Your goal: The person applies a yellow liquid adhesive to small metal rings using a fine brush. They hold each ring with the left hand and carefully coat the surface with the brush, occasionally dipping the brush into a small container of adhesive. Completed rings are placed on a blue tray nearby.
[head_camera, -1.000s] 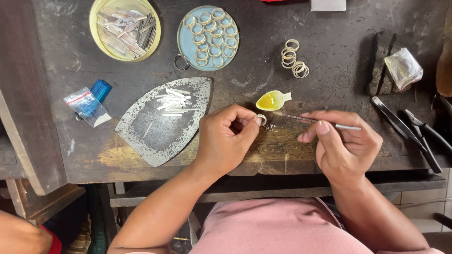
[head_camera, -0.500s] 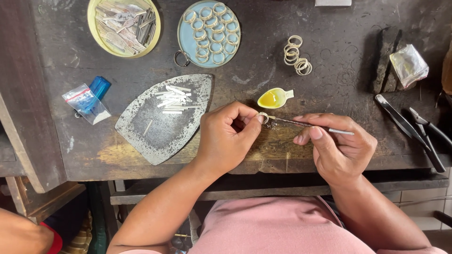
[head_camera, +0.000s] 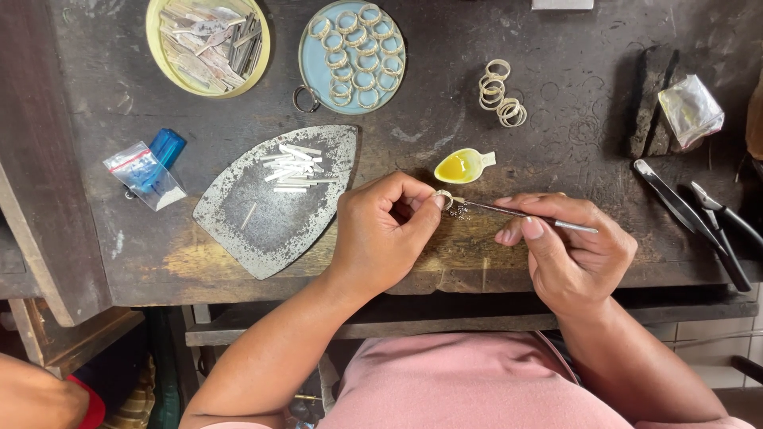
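Left hand (head_camera: 381,234) pinching small metal ring (head_camera: 443,198) steady above workbench (head_camera: 556,119); right hand (head_camera: 568,246) gripping tweezers (head_camera: 517,213) pen-like, tip at ring, near yellow flux dish (head_camera: 458,166) for dipping.

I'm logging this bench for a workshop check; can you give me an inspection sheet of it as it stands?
Surface: dark, worn wooden bench, scratched and stained.
Job's things: small metal ring pinched in left hand; thin metal tool in right hand, its tip at the ring.
Clutter: yellow dish of liquid, blue plate of rings, yellow bowl of metal scraps, iron-shaped plate with white strips, loose rings, pliers, plastic bags.
Grippers: both hands busy.
Cables: nothing seen.
Surroundings: another person's arm at lower left.
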